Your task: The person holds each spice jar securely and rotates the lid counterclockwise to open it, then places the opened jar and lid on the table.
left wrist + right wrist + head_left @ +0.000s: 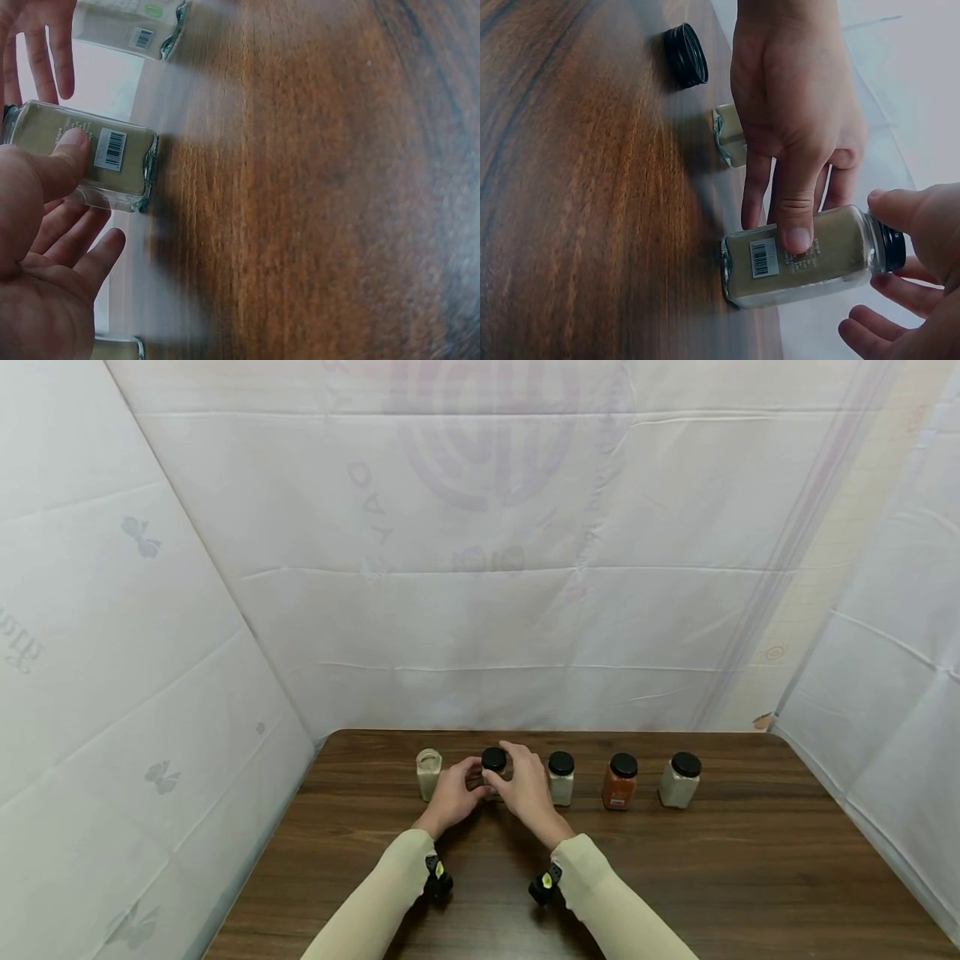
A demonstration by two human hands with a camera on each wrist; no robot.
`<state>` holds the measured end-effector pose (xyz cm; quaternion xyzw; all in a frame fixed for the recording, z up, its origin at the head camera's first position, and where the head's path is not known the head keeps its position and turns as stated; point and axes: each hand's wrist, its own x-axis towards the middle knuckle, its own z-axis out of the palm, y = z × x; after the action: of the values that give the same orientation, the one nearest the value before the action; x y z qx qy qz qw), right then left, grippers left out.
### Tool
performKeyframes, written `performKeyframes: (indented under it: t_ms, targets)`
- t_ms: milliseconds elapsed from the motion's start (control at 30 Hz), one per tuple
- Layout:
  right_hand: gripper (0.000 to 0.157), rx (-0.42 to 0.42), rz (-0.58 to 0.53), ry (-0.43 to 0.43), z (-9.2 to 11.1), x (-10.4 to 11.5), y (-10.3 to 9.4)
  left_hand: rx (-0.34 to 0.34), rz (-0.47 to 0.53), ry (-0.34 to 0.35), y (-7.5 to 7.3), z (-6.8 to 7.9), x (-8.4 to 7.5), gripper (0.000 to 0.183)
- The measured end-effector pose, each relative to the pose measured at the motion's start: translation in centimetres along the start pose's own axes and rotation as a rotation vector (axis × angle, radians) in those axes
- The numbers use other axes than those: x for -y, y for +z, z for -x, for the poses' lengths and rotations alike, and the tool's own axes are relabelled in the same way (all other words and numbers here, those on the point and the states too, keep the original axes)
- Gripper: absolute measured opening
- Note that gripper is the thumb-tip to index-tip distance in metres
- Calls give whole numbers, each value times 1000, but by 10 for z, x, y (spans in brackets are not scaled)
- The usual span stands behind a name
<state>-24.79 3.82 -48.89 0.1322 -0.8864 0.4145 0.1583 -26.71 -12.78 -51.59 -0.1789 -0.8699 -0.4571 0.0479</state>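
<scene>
A square glass spice jar (493,760) with a black lid and pale tan powder stands upright between both hands. My left hand (452,793) grips its body, the thumb lying over the barcode side in the left wrist view. From the right, my right hand (527,783) holds the black lid (892,247) between thumb and fingers. Left of the hands stands a jar without a lid (429,774), holding similar powder. A loose black lid (685,56) lies on the table near that lidless jar in the right wrist view.
To the right along the brown wooden table (750,860) stand a lidded pale-powder jar (561,779), a lidded red-orange spice jar (619,782) and another lidded pale jar (679,781). White cloth walls (480,635) rise behind and beside the table.
</scene>
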Motion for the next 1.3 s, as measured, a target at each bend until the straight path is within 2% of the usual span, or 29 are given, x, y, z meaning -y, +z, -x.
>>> performKeyframes:
  t_ms: [367,700,1033,1300]
  targets:
    - [51,-19,-10,-11,-4,0,4,-2,4,-4,0,-2,0,42]
    - [45,-39,3,-26,-6,-1,4,-7,-52,34,-1,-2,-1,41]
    - [47,-19,-7,5,-5,-2,4,-40,-99,111,1,0,0,42]
    - [45,11,-14,-30,-4,0,1,-37,-141,105,0,1,0,41]
